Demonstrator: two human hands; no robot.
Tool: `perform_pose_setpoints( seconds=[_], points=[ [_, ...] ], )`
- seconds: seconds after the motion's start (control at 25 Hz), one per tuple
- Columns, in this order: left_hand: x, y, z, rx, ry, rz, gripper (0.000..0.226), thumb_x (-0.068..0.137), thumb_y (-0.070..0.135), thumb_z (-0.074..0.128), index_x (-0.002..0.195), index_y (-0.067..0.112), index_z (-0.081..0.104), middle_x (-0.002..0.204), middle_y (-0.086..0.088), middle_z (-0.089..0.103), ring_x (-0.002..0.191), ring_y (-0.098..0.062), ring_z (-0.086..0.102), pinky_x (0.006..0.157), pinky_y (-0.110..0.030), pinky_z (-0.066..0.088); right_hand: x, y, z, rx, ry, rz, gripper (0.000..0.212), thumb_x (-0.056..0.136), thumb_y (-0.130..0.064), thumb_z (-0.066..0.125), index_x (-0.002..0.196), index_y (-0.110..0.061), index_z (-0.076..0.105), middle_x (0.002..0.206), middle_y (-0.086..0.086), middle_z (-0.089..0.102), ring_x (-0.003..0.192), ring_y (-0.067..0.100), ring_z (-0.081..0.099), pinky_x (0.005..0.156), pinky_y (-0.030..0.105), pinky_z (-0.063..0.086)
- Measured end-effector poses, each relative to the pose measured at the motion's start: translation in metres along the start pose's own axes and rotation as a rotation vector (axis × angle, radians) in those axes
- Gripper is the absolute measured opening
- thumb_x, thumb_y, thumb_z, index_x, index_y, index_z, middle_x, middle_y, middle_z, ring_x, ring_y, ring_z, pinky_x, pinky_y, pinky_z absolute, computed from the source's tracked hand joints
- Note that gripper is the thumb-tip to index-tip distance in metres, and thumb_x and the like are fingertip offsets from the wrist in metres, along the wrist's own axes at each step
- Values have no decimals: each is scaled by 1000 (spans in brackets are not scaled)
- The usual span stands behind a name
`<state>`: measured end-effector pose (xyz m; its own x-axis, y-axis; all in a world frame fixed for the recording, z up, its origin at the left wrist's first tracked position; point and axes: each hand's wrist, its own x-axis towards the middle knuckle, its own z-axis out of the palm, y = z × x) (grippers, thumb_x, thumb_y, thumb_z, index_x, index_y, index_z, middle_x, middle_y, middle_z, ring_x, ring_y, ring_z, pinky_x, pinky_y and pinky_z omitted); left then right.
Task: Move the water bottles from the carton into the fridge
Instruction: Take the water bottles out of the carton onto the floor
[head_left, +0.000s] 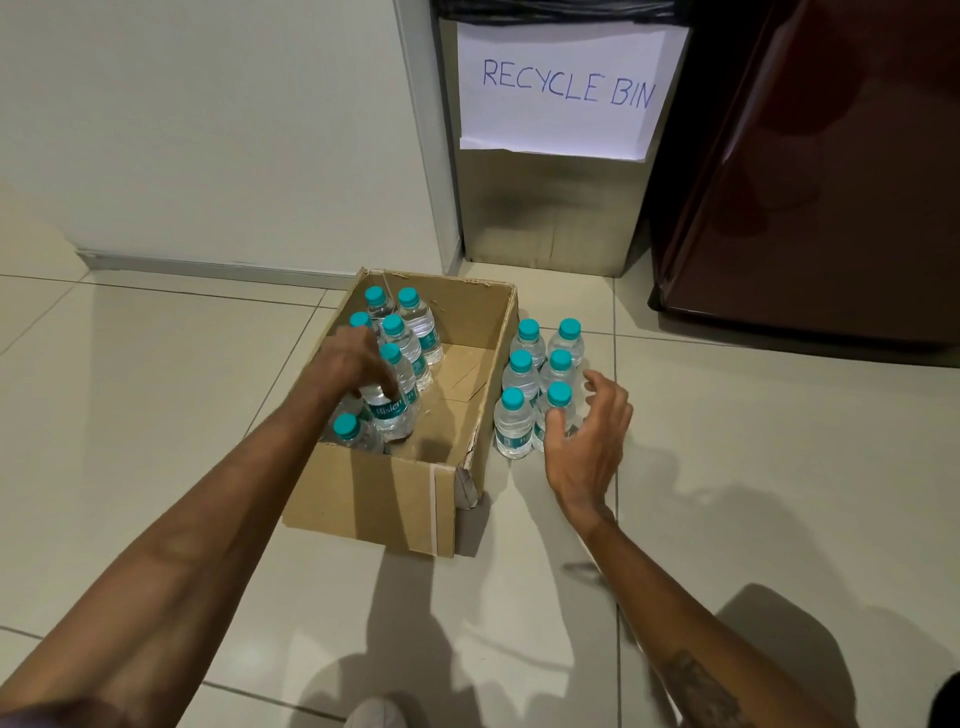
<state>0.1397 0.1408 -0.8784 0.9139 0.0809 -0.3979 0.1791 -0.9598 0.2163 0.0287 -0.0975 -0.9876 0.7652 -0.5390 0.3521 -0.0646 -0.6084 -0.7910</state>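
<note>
An open cardboard carton (395, 499) sits on the tiled floor with several teal-capped water bottles (413, 322) standing along its left side. My left hand (353, 364) reaches into the carton and grips one bottle (389, 410) by its top, covering its cap. Several more bottles (540, 358) stand in two rows on the floor just right of the carton. My right hand (587, 441) hovers with spread fingers beside the nearest floor bottle (558, 410), its thumb touching it. The dark red fridge (810, 182) stands at the upper right, its door closed.
A steel bin (550, 208) with a paper sign reading RECYCLE BIN stands against the wall between the carton and the fridge. A white wall panel (208, 130) fills the upper left. Bare floor tiles (779, 467) lie right of the bottles.
</note>
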Motion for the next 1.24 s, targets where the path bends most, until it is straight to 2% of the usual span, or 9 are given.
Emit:
perform_pose_setpoints(
  seconds=[0.08,0.2,0.32,0.44,0.56,0.64,0.76,0.96,1.24],
  points=[
    [-7,13,-26,-57,-28,3,47,70,19,86,107,6,61,103,-14,69,75,-24,67,65,-31,58,13,-30,2,116,23,-89,52,83,-37,58,131,-24,41,127,-1,49,114,15,50,87,38,55],
    [-24,40,-60,-176,-35,102,60,68,17,87,118,8,56,107,-13,66,85,-28,69,80,-41,60,25,-77,13,279,-226,-211,64,82,-38,61,140,-32,34,129,-8,46,114,12,50,92,40,54],
    [-45,73,-83,-281,-117,256,63,65,17,89,118,13,54,105,-8,65,88,-25,69,70,-32,61,24,-103,23,232,-390,-307,80,83,-53,61,150,-34,21,142,-2,43,126,14,47,101,39,44],
    [-58,95,-89,-313,-244,380,58,65,16,89,112,19,55,103,-3,67,84,-19,71,57,-20,57,24,-98,14,248,-225,-280,72,82,-55,62,143,-28,36,129,-5,53,114,10,52,93,36,53],
    [-57,90,-89,-297,-409,424,68,65,12,89,122,21,55,116,9,64,95,-14,68,67,-21,57,15,-74,-2,289,-108,-261,71,79,-47,70,139,-22,40,124,-4,53,110,13,55,85,32,56],
    [-39,74,-79,-257,-279,357,74,69,12,87,133,19,50,126,10,57,106,-17,61,74,-26,56,7,-55,-11,318,-113,-214,72,79,-41,72,138,-16,40,123,0,52,111,17,56,86,34,57],
    [-9,35,-38,-240,74,93,54,78,13,80,125,8,54,121,-11,61,90,-24,63,68,-32,55,-6,-27,-16,288,-181,-180,67,79,-35,78,130,-8,44,118,4,56,108,18,59,84,39,58],
    [11,-2,24,-380,123,-48,59,78,15,80,129,10,49,126,-11,62,110,-30,64,94,-47,55,-34,8,-16,81,-333,-190,71,79,-46,76,134,-12,46,125,2,59,112,17,59,94,36,54],
    [21,-7,44,-490,223,-20,54,80,14,79,127,11,53,125,-10,63,111,-28,65,93,-44,56,-53,12,4,6,-476,-180,69,83,-43,73,140,-17,43,138,3,51,129,17,49,105,36,47]
  ],
)
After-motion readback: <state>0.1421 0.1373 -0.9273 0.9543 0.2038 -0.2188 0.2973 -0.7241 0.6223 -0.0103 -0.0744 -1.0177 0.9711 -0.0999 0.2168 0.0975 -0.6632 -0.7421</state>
